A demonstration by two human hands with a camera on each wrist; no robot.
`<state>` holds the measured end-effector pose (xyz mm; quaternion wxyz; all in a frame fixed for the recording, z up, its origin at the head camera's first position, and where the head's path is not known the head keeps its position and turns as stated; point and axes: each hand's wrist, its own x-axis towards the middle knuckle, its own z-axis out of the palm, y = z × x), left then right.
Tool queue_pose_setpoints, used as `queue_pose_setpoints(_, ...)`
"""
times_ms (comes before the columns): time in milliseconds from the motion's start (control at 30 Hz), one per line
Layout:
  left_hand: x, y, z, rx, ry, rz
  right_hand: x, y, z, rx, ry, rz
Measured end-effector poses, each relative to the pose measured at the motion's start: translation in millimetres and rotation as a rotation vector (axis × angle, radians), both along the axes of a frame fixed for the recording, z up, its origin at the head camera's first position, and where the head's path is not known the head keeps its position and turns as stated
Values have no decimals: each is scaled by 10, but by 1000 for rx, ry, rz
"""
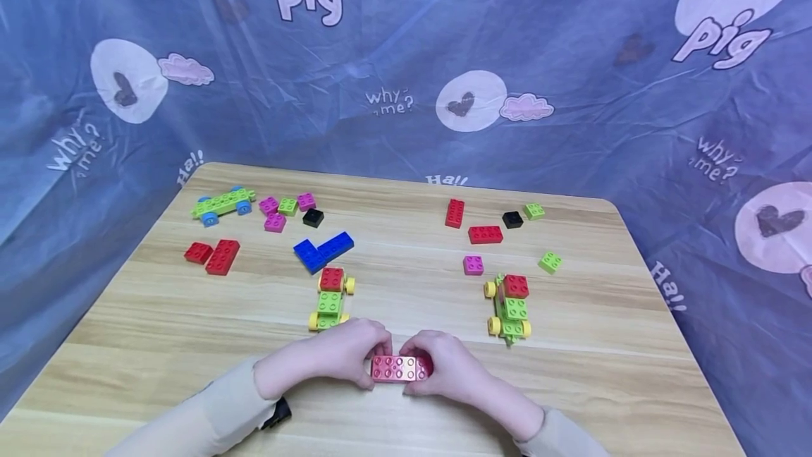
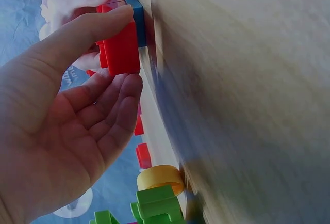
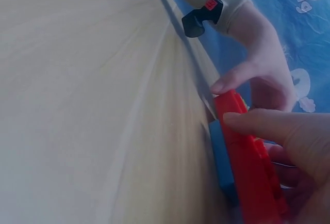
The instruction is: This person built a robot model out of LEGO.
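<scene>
Near the table's front edge, my left hand [image 1: 349, 351] and right hand [image 1: 447, 367] meet around red building bricks [image 1: 395, 368], studs upward. Thumb and fingers of the left hand pinch the left end. The right hand grips the right end, covering part of it. Beneath the red runs a blue brick [image 3: 221, 154], showing in both wrist views and hidden from the head view. Just beyond the left hand stands a green brick car [image 1: 330, 302] with yellow wheels and a red brick on top. A similar car [image 1: 512, 307] stands beyond the right hand.
Two joined-looking blue bricks [image 1: 323, 252] lie left of centre. At the back left are a green car base [image 1: 223, 204] with blue wheels, red bricks [image 1: 222, 257], and several small pink, green and black bricks. More loose bricks, including a red one [image 1: 485, 235], lie back right.
</scene>
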<state>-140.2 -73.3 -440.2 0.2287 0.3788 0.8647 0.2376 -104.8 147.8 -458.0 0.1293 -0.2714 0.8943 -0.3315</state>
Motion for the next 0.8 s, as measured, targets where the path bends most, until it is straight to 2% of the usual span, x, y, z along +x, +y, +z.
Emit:
queue_pose_setpoints(267, 4, 7, -2, -8, 9, 5, -3, -48, -3, -41, -27, -34)
queue_pose_setpoints(600, 8, 11, 29, -9, -3, 10, -12, -46, 28, -33, -22, -40)
queue_pose_setpoints(800, 3, -21, 106, 48, 16, 21, -62, -8, 117, -43, 42, -29)
